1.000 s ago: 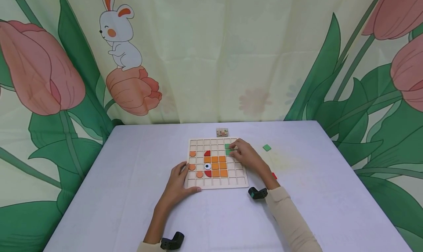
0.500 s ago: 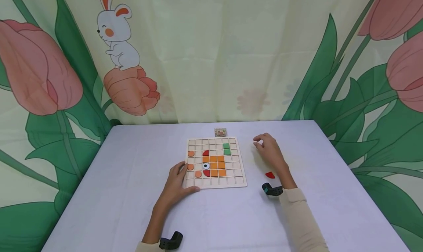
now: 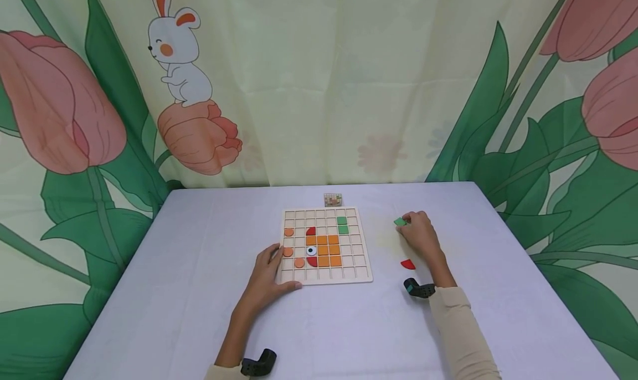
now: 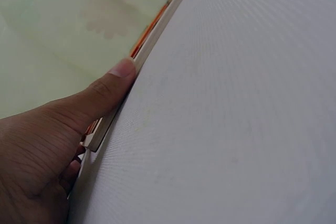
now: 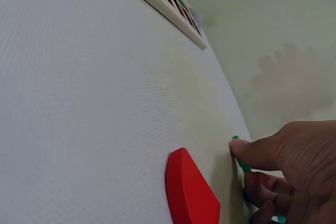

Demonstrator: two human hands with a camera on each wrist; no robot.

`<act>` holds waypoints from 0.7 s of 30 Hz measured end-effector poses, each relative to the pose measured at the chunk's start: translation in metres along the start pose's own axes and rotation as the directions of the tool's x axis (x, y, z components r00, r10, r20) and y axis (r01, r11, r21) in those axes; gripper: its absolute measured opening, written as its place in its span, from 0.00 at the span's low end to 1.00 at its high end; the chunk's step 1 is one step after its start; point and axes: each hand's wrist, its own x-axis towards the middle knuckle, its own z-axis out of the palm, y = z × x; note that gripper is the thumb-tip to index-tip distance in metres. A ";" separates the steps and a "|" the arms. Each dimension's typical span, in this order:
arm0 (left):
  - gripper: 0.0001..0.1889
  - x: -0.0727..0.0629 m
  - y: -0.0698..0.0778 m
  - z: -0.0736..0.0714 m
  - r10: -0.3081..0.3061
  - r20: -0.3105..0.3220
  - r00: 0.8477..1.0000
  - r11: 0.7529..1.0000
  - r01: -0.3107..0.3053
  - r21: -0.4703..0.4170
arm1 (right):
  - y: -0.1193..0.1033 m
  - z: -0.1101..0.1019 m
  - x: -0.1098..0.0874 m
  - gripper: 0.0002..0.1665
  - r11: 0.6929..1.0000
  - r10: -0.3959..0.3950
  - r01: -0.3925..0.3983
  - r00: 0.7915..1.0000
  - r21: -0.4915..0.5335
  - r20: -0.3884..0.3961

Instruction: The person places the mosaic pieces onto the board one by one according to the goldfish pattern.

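My right hand (image 3: 421, 236) pinches a green square tile (image 3: 400, 221) on the tabletop to the right of the board. In the right wrist view, the thumb meets one edge of the green tile (image 5: 241, 165), with curled fingers opposite. My left hand (image 3: 265, 272) grips the near left corner of the wooden grid board (image 3: 360, 262), thumb along the front edge, fingers on the left side. On the board are orange square tiles (image 3: 328, 250), two green tiles (image 3: 342, 225), orange discs (image 3: 299, 262), red quarter-round pieces (image 3: 311, 262) and an eye tile (image 3: 311, 250).
A loose red quarter-round piece (image 3: 407, 264) lies just below the right hand, close in the right wrist view. Behind the board stands a small patterned card (image 3: 333, 199). A white cloth (image 3: 199, 247) covers the table; a printed curtain (image 3: 309, 92) hangs behind.
The right hand has left the green tiles on the board, swung right above the table, and come down on the loose green tile. My left hand has stayed at the board's corner.
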 end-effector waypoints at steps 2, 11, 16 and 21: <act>0.57 0.000 0.000 0.001 0.003 -0.001 1.000 1.000 -0.003 -0.006 | 0.001 0.001 0.000 0.22 1.000 -0.013 0.013 1.000 0.007 -0.003; 0.58 0.000 -0.001 0.000 0.017 -0.003 1.000 1.000 -0.017 -0.004 | 0.001 0.004 0.000 0.17 0.997 -0.080 0.081 0.996 -0.021 0.026; 0.58 0.000 -0.001 0.000 0.012 -0.003 1.000 1.000 -0.012 -0.004 | 0.002 0.007 -0.001 0.16 0.993 -0.113 0.115 0.992 -0.037 0.054; 0.58 0.000 -0.001 0.000 0.020 -0.004 1.000 1.000 -0.020 0.002 | 0.000 0.011 -0.002 0.17 0.989 -0.147 0.150 0.985 -0.019 0.089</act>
